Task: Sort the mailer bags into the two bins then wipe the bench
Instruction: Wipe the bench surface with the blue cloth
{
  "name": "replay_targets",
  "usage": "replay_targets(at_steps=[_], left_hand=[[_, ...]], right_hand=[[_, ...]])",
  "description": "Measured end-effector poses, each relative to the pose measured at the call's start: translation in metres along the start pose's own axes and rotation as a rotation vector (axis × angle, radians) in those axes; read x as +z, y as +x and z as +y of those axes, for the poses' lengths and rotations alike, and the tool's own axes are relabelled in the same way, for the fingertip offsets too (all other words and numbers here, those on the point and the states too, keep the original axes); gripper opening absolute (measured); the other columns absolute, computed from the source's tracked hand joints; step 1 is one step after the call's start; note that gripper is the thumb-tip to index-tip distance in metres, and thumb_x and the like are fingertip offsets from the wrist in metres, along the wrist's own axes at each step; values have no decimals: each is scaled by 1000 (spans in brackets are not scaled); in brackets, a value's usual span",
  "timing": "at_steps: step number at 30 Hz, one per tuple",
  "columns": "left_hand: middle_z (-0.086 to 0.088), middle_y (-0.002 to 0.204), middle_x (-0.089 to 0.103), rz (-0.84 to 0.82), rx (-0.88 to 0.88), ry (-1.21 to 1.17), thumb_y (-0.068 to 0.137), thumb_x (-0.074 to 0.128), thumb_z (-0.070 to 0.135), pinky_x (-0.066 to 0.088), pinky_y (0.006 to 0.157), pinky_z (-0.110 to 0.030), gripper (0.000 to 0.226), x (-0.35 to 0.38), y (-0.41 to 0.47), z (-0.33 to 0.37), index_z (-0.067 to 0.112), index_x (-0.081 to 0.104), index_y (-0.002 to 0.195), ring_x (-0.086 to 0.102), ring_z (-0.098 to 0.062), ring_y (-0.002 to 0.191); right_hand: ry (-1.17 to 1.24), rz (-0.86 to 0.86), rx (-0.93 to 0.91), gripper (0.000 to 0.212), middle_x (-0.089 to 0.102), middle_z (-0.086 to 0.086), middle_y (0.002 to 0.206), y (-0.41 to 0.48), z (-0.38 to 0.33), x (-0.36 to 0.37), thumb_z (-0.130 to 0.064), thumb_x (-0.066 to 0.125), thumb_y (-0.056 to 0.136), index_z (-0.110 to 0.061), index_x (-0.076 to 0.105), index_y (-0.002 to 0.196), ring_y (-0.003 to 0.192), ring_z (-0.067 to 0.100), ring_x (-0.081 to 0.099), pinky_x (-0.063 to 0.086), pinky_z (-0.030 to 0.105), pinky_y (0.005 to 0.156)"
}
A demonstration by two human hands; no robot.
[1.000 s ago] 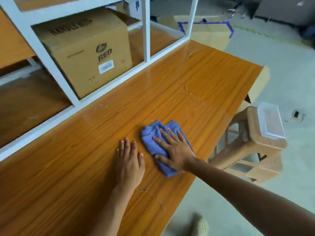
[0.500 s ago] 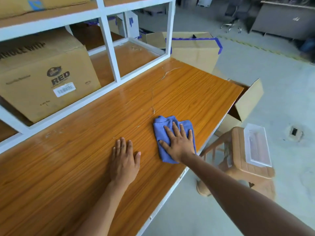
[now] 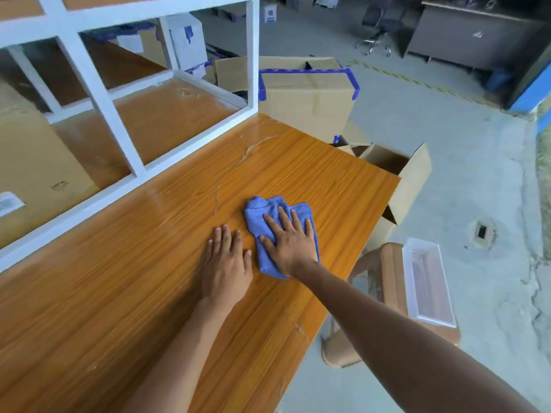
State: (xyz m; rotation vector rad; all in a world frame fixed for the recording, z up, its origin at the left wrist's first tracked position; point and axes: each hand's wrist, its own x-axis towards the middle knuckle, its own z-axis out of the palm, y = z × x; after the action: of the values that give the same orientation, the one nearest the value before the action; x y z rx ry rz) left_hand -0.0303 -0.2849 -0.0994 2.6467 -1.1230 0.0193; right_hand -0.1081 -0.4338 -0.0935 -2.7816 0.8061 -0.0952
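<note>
A crumpled blue cloth [image 3: 258, 212] lies on the orange wooden bench [image 3: 119, 293], near its right end. My right hand [image 3: 290, 244] presses flat on top of the cloth with its fingers spread, covering the cloth's near half. Just left of it, my left hand [image 3: 226, 266] rests palm down on the bare wood, holding nothing. No mailer bags are in view.
A white shelf frame [image 3: 98, 93] runs along the bench's back, with a cardboard box [image 3: 35, 162] inside it. Past the right end stand an open cardboard box [image 3: 414, 174] and a blue-taped box [image 3: 307, 93]. A clear plastic container [image 3: 429, 281] sits on a stool [image 3: 390, 278].
My right hand has slid the cloth along the bench toward its right end, and my left hand has followed beside it. My view has turned the same way.
</note>
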Motion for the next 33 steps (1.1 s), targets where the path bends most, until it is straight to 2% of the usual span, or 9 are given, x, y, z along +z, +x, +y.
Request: replay_targets(at_steps=[3, 7, 9, 14, 18, 22, 25, 28, 33], left_hand=[[-24, 144, 44, -2, 56, -20, 91, 28, 35, 32, 110, -51, 57, 14, 42, 27, 4, 52, 133, 38, -38, 136], [-26, 144, 41, -43, 218, -43, 90, 54, 20, 32, 110, -53, 46, 35, 86, 82, 1, 52, 131, 36, -40, 137], [-24, 145, 41, -81, 290, -80, 89, 54, 19, 31, 111, -53, 46, 44, 103, 118, 3, 51, 132, 35, -39, 138], [-18, 152, 33, -171, 447, -151, 87, 25, 39, 20, 116, -47, 64, 64, 139, 215, 8, 47, 138, 26, -31, 143], [-14, 158, 20, -209, 466, -127, 97, 32, 48, 8, 120, -44, 63, 80, 169, 276, 10, 32, 148, 13, -29, 148], [-12, 160, 11, -190, 413, -74, 96, 42, 47, 5, 121, -43, 68, 91, 182, 306, 12, 22, 151, 6, -27, 148], [-9, 160, 9, -156, 396, -14, 96, 44, 43, 4, 121, -40, 69, 96, 181, 310, 14, 18, 152, 5, -24, 149], [-7, 160, 12, -137, 393, -24, 95, 48, 39, 5, 120, -38, 67, 98, 181, 312, 15, 21, 151, 7, -22, 149], [-5, 160, 14, -145, 360, -51, 94, 52, 36, 11, 120, -43, 65, 97, 181, 316, 16, 26, 150, 7, -18, 148]], right_hand=[[54, 102, 49, 52, 27, 3, 159, 22, 29, -10, -51, 30, 99, -31, 37, 147, 148, 27, 18, 18, 47, 116], [108, 244, 132, 41, 48, 4, 145, 25, 82, -23, -38, 41, 99, -23, 52, 135, 132, 32, 41, 38, 46, 95], [187, 324, 181, 39, 55, 3, 137, 20, 120, -31, -35, 43, 97, -19, 56, 130, 119, 32, 49, 42, 44, 88], [315, 511, 303, 33, 65, 5, 121, -20, 238, -44, -28, 42, 97, -12, 61, 119, 102, 31, 57, 43, 42, 91], [319, 544, 558, 17, 68, 16, 95, -67, 329, -42, -9, 50, 87, -1, 64, 93, 85, 40, 62, 38, 37, 77], [188, 318, 700, 23, 60, 16, 118, -96, 394, -26, -7, 49, 94, 0, 63, 111, 104, 38, 57, 27, 30, 74], [265, 186, 762, 28, 63, 15, 115, -91, 440, 14, -14, 45, 90, -1, 68, 98, 108, 40, 54, 28, 30, 73], [266, -27, 750, 33, 59, 10, 128, -79, 479, 65, -20, 49, 84, -5, 66, 108, 120, 41, 47, 39, 39, 90], [139, -147, 646, 41, 27, 4, 158, -83, 503, 99, -18, 58, 87, -8, 57, 128, 147, 36, 9, 23, 42, 117]])
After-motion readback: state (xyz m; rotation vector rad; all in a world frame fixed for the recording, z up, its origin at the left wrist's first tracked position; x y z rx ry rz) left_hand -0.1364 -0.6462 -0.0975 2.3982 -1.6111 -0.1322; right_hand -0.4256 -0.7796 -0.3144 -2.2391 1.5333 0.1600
